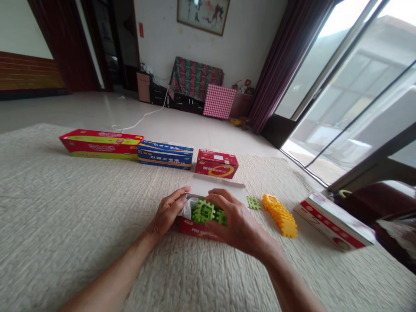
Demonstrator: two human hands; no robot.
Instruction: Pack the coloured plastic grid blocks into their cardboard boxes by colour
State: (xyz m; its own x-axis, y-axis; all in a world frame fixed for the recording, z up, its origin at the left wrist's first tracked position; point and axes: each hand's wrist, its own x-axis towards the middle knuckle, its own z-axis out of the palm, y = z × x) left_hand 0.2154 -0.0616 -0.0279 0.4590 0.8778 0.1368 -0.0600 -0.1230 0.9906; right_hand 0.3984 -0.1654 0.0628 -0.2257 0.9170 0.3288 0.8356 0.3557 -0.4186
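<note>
An opened red cardboard box sits in front of me, its pale lid flap folded back. Inside are several green interlocking plastic pieces with notched edges, and a white item at the left end. My left hand is closed on the box's left end. Over the right part of the box, my right hand curls its fingers and thumb around the green pieces and hides some of them. A loose green square piece lies just right of the box, beside a row of yellow interlocking pieces.
Beyond the box stand a red and yellow-green carton, a blue battery carton and a red carton. To the right lies a white and red box. Everything rests on a quilted cream cover.
</note>
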